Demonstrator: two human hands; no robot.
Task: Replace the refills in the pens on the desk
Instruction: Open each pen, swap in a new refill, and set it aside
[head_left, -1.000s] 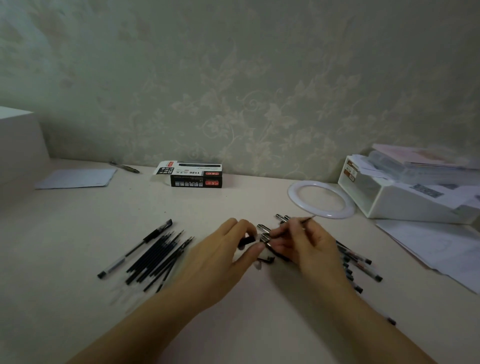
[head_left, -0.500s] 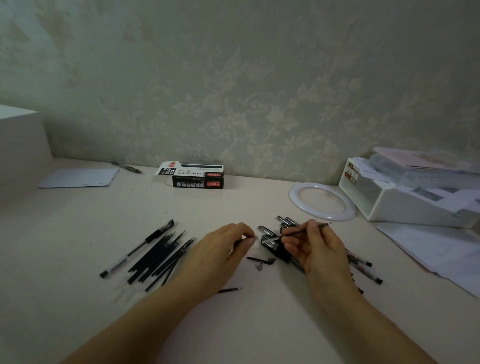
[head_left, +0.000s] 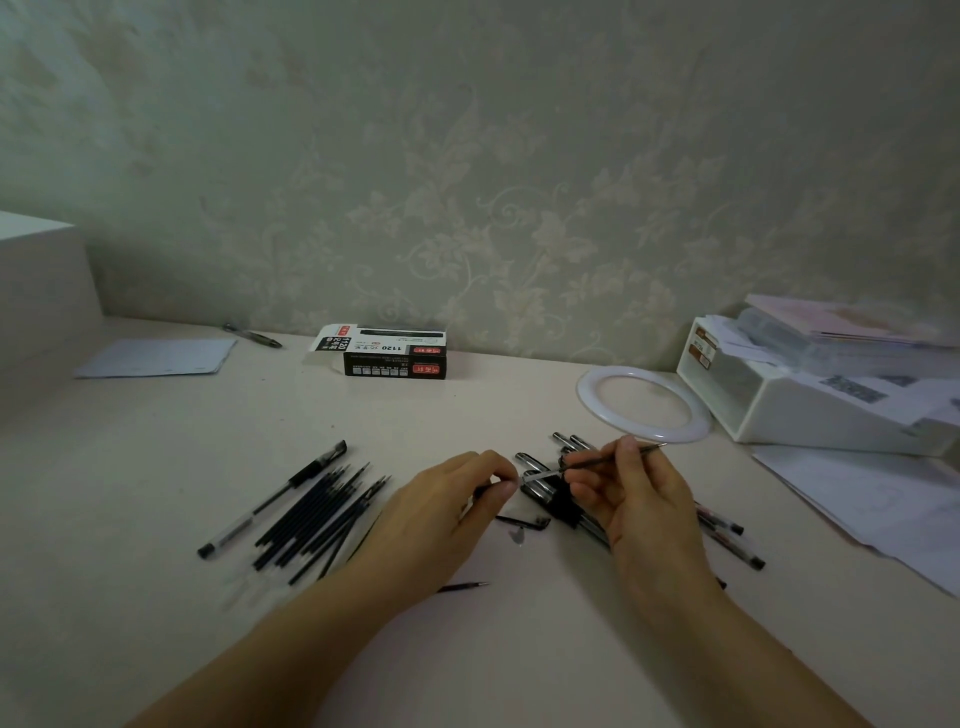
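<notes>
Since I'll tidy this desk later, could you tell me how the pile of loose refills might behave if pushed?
The loose refills look thin and round, so they would probably roll and scatter across the smooth desk. They seem light, and likely flex slightly when lifted.

Both forearms are bare to the frame edge, left hand (head_left: 447, 512) and right hand (head_left: 641, 499) ungloved.

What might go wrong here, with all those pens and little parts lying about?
The thin refill pinched in the right hand looks easy to bend or drop if pushed crooked. The small dark loose part lying below the left hand could be knocked away by a wrist. A stray refill near the left forearm may get mixed up with the refill pile.
</notes>
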